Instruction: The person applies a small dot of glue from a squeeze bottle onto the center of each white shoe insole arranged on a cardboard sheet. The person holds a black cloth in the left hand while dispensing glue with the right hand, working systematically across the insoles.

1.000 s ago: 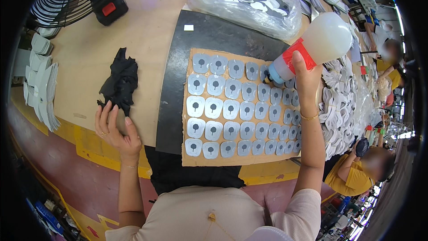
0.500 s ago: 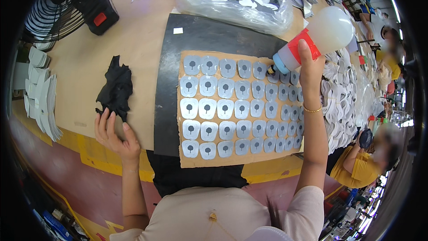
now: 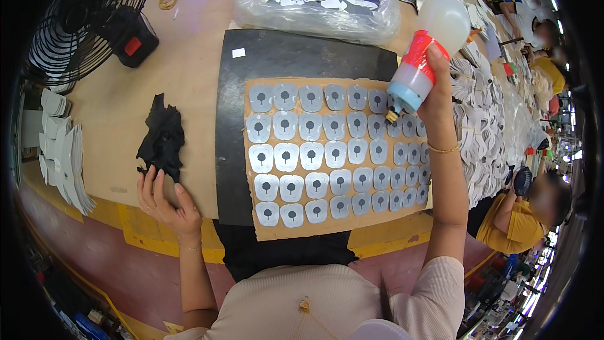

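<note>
Grey, shield-shaped pieces [image 3: 311,154], each with a dark dot-and-stem mark, lie in rows on a brown cardboard sheet [image 3: 327,230] that sits on a black mat [image 3: 283,56] on the wooden table [image 3: 189,69]. The right hand [image 3: 434,91] is closed around a squeeze bottle [image 3: 428,50] with a pale bulb, a red band and a blue neck, tipped downward so that its small nozzle hangs just over the upper right pieces of the sheet. The left hand [image 3: 165,200] rests flat and relaxed on the table edge, fingers spread, touching the lower edge of a crumpled black cloth [image 3: 163,138].

To do this well, it seems best to keep the nozzle close above each piece, squeeze lightly, and work steadily along a row so none is skipped; the free hand could hold the cardboard should it slide.

A clear plastic bag [image 3: 318,0] behind the mat holds a heap of more grey and white pieces. What fills the bottle cannot be made out. A black fan [image 3: 82,19] stands at the far left, and white cut pieces [image 3: 60,151] are stacked by the left edge.
</note>
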`<move>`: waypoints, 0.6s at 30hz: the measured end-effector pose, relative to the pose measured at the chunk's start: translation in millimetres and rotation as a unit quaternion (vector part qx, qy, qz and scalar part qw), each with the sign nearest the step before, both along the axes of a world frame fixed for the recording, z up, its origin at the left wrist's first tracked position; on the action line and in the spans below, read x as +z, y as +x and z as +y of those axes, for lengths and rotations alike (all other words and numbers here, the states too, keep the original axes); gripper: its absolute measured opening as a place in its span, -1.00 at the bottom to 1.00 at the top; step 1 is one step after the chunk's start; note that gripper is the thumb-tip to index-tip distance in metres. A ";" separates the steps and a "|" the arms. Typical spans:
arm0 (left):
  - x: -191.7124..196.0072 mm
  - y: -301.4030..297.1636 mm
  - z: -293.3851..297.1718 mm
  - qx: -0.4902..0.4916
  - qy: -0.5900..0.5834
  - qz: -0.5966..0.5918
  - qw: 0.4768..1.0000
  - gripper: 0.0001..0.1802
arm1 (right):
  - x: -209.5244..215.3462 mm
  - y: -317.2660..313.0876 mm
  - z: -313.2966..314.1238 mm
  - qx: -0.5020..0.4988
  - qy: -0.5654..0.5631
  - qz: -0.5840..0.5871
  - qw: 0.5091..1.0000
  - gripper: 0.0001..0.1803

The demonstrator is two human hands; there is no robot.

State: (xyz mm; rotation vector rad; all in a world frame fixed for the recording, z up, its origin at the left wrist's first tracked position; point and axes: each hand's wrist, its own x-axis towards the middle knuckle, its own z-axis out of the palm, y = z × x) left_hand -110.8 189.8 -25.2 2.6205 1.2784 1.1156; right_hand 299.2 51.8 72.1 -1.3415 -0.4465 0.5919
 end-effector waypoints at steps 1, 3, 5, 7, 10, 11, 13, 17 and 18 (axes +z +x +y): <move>0.5 0.3 -0.1 -0.001 0.000 0.000 1.000 -0.60 | -0.2 3.3 -2.1 -0.007 -0.002 -0.029 1.000 -0.48; 1.7 0.9 -0.7 -0.001 0.000 0.000 1.000 -0.60 | -3.0 16.2 -7.4 -0.021 -0.006 -0.088 0.996 -0.49; -1.1 1.3 -0.9 -0.001 -0.005 -0.002 1.000 -0.60 | -6.0 20.1 -10.2 -0.038 -0.047 -0.185 0.981 -0.48; -1.6 -0.1 -0.5 0.000 0.000 -0.001 1.000 -0.60 | -4.8 19.4 -12.5 -0.054 -0.104 -0.272 0.955 -0.48; -0.9 0.1 -0.3 -0.002 0.002 0.000 1.000 -0.60 | -4.8 11.9 -10.9 -0.070 -0.132 -0.318 0.936 -0.49; -0.7 0.4 -0.2 -0.002 0.002 0.001 1.000 -0.60 | -5.8 10.6 -10.3 -0.069 -0.133 -0.320 0.935 -0.48; -0.7 0.0 -0.1 0.000 0.005 0.001 1.000 -0.61 | -6.9 7.6 -7.4 -0.066 -0.133 -0.325 0.934 -0.47; -0.8 0.0 0.2 0.002 0.011 0.002 1.000 -0.61 | -3.1 -1.7 -1.8 -0.063 -0.147 -0.335 0.928 -0.46; -0.7 0.1 0.0 0.003 0.010 0.003 1.000 -0.61 | -1.8 -2.7 -2.0 -0.052 -0.159 -0.335 0.927 -0.46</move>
